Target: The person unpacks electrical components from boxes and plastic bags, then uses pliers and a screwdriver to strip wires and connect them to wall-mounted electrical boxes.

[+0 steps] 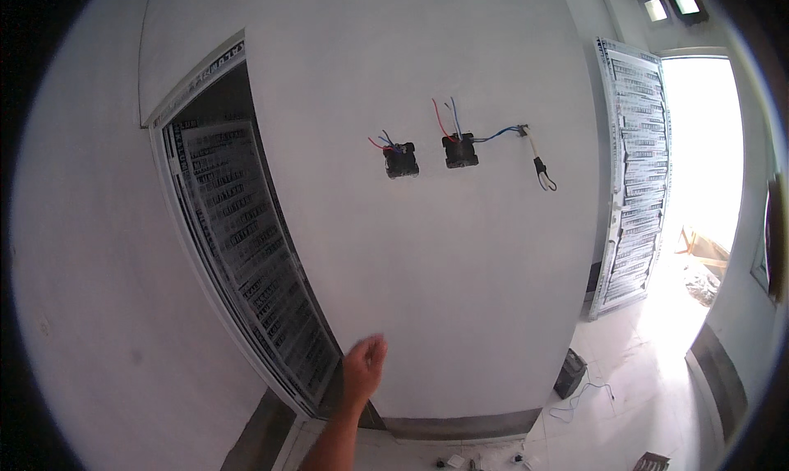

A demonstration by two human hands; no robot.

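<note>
My left hand (364,368) is raised in front of the white wall, beside the lower part of a door frame, with its forearm coming up from the lower edge. Its fingers are curled together, and whatever they may hold is hidden. Above it, apart from the hand, two black electrical boxes are set in the wall. Red and blue wires stick out of the left box (402,160) and the right box (460,151). From the right box a blue wire runs to a small hole, where a pale cable (534,146) hangs with a black-taped, looped end. My right hand is out of view.
At left a film-wrapped door (246,224) stands in its frame. Another wrapped door (637,175) is swung open beside a bright doorway (699,142) at right. On the floor are a black box-shaped object (569,374), a thin blue cord (567,409) and small scattered items (456,461).
</note>
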